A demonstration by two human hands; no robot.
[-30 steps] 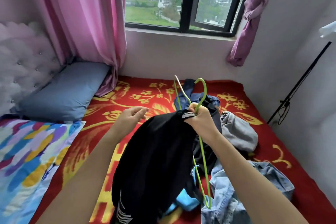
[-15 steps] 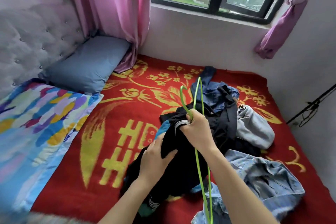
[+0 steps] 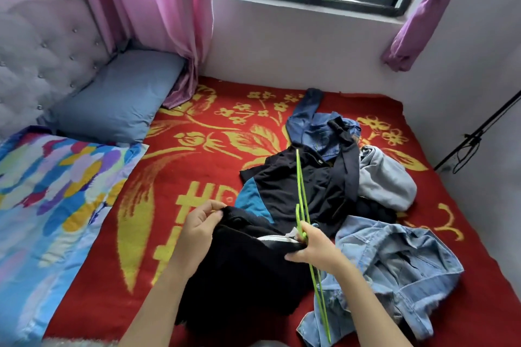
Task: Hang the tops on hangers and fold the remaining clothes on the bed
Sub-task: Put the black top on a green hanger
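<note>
A black top [image 3: 248, 270] with a white-edged collar hangs low over the red bed cover [image 3: 174, 177]. My left hand [image 3: 197, 231] pinches its shoulder edge at the left. My right hand [image 3: 315, 245] grips the collar together with thin green hangers [image 3: 303, 200], which stand edge-on and run from above the hand down past my wrist. Behind lie a black and teal top [image 3: 282, 186], a dark denim piece [image 3: 318, 127], a grey garment [image 3: 386, 180] and, at the right, a light denim jacket [image 3: 394, 273].
A grey-blue pillow [image 3: 118, 98] and a colourful patterned quilt [image 3: 48, 194] lie at the left by the tufted headboard [image 3: 42, 45]. A pink curtain [image 3: 152, 8] hangs at the window. A black stand pole [image 3: 476, 132] leans by the right wall.
The view has tilted down. Both hands have lowered the black top toward the bed. My left hand went from free to gripping the top, now at its shoulder edge. The hangers dropped with my right hand.
</note>
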